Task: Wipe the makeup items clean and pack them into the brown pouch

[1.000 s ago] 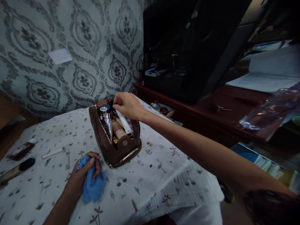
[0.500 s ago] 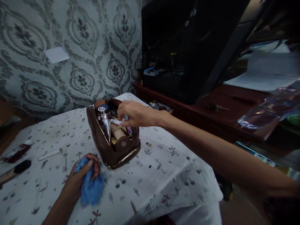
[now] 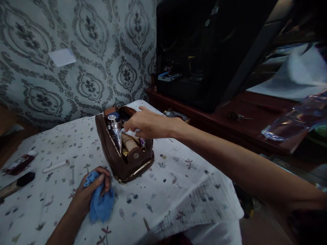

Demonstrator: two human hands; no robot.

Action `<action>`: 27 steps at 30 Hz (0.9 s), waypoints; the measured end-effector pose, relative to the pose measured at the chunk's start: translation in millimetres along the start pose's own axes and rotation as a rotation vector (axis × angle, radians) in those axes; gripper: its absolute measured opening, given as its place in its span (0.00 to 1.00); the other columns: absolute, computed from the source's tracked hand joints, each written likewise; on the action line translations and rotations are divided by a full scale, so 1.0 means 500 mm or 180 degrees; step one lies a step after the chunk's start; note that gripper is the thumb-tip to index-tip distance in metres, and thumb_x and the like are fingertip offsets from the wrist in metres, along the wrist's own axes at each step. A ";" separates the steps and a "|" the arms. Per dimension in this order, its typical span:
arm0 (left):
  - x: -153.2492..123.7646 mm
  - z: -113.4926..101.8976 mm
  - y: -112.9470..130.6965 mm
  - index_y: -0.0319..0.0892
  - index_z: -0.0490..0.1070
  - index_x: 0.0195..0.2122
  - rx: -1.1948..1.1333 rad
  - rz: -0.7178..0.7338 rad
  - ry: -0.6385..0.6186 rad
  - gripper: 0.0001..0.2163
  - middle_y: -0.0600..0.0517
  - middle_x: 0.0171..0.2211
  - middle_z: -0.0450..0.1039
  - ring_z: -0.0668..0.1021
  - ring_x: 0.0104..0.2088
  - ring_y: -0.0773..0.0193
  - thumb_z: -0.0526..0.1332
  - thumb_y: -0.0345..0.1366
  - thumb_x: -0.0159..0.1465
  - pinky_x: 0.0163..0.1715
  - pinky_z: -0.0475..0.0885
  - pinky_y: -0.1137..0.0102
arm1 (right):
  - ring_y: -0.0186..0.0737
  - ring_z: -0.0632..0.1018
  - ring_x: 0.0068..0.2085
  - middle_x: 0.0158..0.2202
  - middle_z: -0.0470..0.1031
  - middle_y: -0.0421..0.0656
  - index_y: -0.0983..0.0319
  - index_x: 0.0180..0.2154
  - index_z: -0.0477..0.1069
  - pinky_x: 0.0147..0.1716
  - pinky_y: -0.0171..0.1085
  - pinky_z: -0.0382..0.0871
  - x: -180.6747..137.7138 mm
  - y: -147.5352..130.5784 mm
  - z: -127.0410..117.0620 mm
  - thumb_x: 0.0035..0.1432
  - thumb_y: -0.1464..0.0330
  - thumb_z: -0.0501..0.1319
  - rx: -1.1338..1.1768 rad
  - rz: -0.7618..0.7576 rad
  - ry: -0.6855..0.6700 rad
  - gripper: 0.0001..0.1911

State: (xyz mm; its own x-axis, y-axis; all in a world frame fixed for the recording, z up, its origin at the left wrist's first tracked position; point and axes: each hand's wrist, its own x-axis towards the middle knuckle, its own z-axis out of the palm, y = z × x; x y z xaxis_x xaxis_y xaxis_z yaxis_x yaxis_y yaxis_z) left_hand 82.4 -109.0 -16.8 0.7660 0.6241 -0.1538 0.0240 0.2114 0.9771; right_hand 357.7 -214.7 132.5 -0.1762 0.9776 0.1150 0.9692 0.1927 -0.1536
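A brown zip-up toiletry bag (image 3: 108,149) stands unzipped on the cloth, filled with cosmetics. Inside it, a silvery cone-shaped tube (image 3: 117,131) leans beside a beige tube (image 3: 129,142), and a dark blue lid shows behind them. My right hand (image 3: 143,123) reaches over the bag's opening, its fingers bent down around a small white tube-like item (image 3: 130,132), mostly covered by the hand. Low in front of the bag, my left hand (image 3: 95,185) is closed round a crumpled blue cloth (image 3: 102,206), which hangs from its fingers onto the table.
To the left lie a dark red bottle (image 3: 19,164), a white stick-like tube (image 3: 56,166) and a black-capped tube (image 3: 17,185). A patterned cloth (image 3: 178,190) covers the table. Behind stands a large black screen (image 3: 194,44) on a red-brown desk (image 3: 230,129) with keys and papers.
My right hand has shifted slightly left over the bag, and one finger now sticks up. My left hand keeps the blue cloth in nearly the same place.
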 end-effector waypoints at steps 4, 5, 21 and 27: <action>-0.003 0.004 0.000 0.40 0.76 0.34 -0.0028 0.0043 0.0009 0.16 0.52 0.23 0.73 0.71 0.22 0.69 0.73 0.48 0.57 0.20 0.64 0.76 | 0.42 0.74 0.41 0.36 0.79 0.43 0.62 0.40 0.77 0.46 0.43 0.53 0.015 0.001 0.013 0.56 0.82 0.60 -0.0009 -0.0015 -0.0007 0.14; -0.005 0.007 0.001 0.40 0.76 0.34 -0.0036 0.0051 0.0043 0.16 0.53 0.22 0.73 0.71 0.22 0.69 0.73 0.48 0.57 0.20 0.64 0.76 | 0.42 0.73 0.41 0.36 0.79 0.43 0.62 0.40 0.77 0.45 0.42 0.52 0.019 0.002 0.018 0.56 0.82 0.60 -0.0012 0.0022 0.0027 0.14; 0.003 -0.004 -0.018 0.39 0.76 0.33 -0.0014 0.0065 -0.0052 0.16 0.51 0.21 0.71 0.71 0.22 0.66 0.72 0.48 0.57 0.18 0.65 0.74 | 0.46 0.74 0.46 0.37 0.80 0.45 0.63 0.36 0.77 0.52 0.46 0.50 0.034 -0.001 0.052 0.65 0.75 0.59 -0.0118 0.0159 0.0254 0.08; 0.000 0.005 -0.010 0.39 0.75 0.33 -0.0042 0.0013 -0.0078 0.16 0.52 0.22 0.71 0.72 0.22 0.67 0.73 0.48 0.57 0.18 0.62 0.76 | 0.51 0.72 0.51 0.41 0.82 0.45 0.59 0.42 0.79 0.54 0.51 0.48 0.033 -0.006 0.063 0.66 0.67 0.64 -0.0152 0.0300 0.0345 0.05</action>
State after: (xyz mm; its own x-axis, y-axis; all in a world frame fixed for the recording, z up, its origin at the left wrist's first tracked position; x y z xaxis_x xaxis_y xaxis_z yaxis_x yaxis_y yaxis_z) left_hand 83.7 -111.9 -21.4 0.7816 0.6065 -0.1459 0.0123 0.2189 0.9757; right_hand 346.5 -196.7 104.2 -0.0669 0.9758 0.2081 0.9881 0.0938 -0.1222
